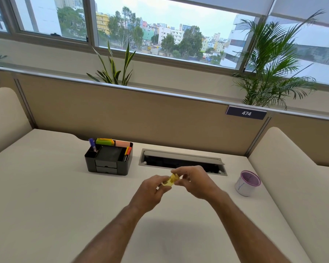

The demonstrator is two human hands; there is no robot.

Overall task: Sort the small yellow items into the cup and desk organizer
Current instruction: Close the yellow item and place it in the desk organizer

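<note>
Office cubicle, beige desk (46, 196) under a wide window. Above its middle we see a small yellow item (171, 180), translucent, maybe more than one piece bunched together, too blurred to tell. We see it pinched from both sides: the left hand (152, 190) has its fingertips closed on the lower left end, the right hand (193, 180) has thumb and fingers closed on the upper right end. Both hands are held above the surface, not resting on it. Behind and left of the hands sits the black desk organizer (108, 160), with pens, markers and coloured sticky notes in its back compartments, its middle tray looking bare. Directly behind the hands we see a grey cable hatch (182, 160) set in the desk. Well to the right stands the cup (247, 183), white with a purple rim, upright. A partition with a "474" tag (246, 113) and two plants runs behind.
</note>
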